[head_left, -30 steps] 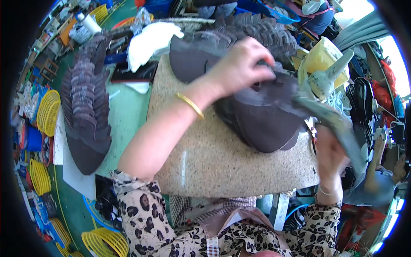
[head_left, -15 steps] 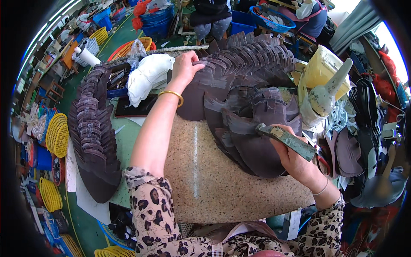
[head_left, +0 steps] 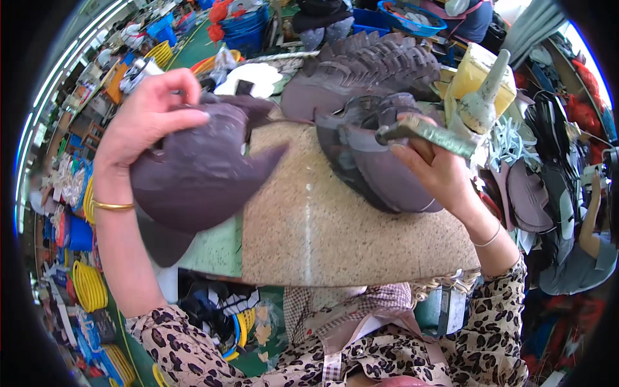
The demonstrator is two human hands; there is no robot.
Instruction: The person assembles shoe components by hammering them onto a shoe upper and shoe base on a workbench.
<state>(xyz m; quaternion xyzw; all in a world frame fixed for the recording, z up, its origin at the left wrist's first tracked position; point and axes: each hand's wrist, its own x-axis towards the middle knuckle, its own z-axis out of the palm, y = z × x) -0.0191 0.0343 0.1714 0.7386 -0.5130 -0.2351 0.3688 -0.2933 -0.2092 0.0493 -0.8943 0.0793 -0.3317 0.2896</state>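
Observation:
My left hand (head_left: 151, 116) is raised at the left, pinching the top of a dark brown shoe upper (head_left: 200, 174) with pointed side wings. The upper is slightly blurred and hides most of the brown stack below it. My right hand (head_left: 435, 174) grips a hammer (head_left: 429, 134) with a worn green-grey head; its handle is hidden in the fingers. This hand is over a small pile of similar uppers (head_left: 367, 168) on the speckled board (head_left: 277, 213). Behind lies a long overlapping row of brown uppers (head_left: 367, 71).
A yellowish container (head_left: 483, 80) and a glue-crusted pot with a pale handle (head_left: 480, 103) stand at the back right. White pieces (head_left: 251, 80) lie at the back left. Brown and black cut pieces (head_left: 532, 193) crowd the right side. Blue tubs (head_left: 248, 29) stand beyond the table.
My left hand has moved left and nearer from the back row, carrying an upper over the left stack. My right hand, still gripping the hammer, has shifted slightly up in the view.

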